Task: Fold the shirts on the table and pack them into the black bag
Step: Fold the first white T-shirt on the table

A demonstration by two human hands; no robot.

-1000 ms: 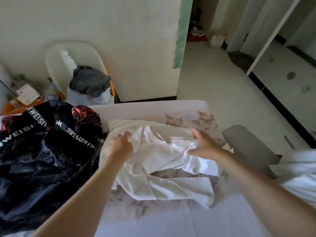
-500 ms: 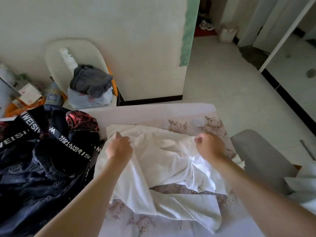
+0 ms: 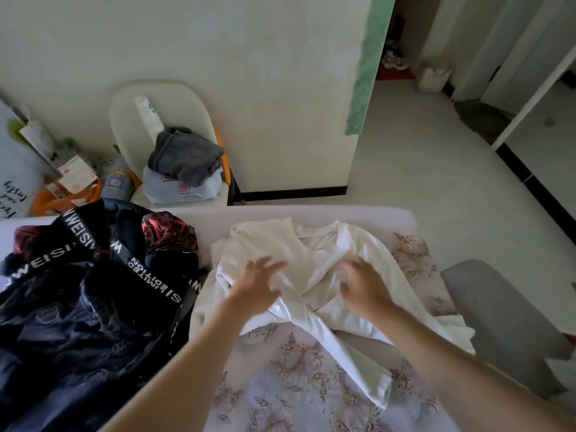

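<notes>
- A white shirt (image 3: 299,254) is seen crumpled at the centre of the frame, spread on a table (image 3: 311,394) covered with a pale floral cloth; one long white part trails down toward the lower right.
- The left hand (image 3: 258,283) is held over the left-centre of the shirt with its fingers spread apart and straight — nothing is gripped by it. Whether the fingertips touch the fabric cannot be told, as the hand is blurred.
- The right hand (image 3: 363,286) is placed on or just above the bunched folds at the right-centre of the shirt. Its fingers are smeared by motion blur, so it cannot be told whether cloth is pinched or the hand lies loose.
- The black bag (image 3: 78,316) is found at the left of the frame, slumped on the table just beside the shirt, its black straps printed with white lettering draped across the top. Dark fabric with a red pattern (image 3: 168,232) is seen at its upper edge.
- A cream chair (image 3: 165,98) is set against the wall in the upper left, with a grey garment (image 3: 184,157) heaped on a pale bundle on its seat.
- A grey chair (image 3: 498,307) is seen at the right edge — close to the table's corner.
</notes>
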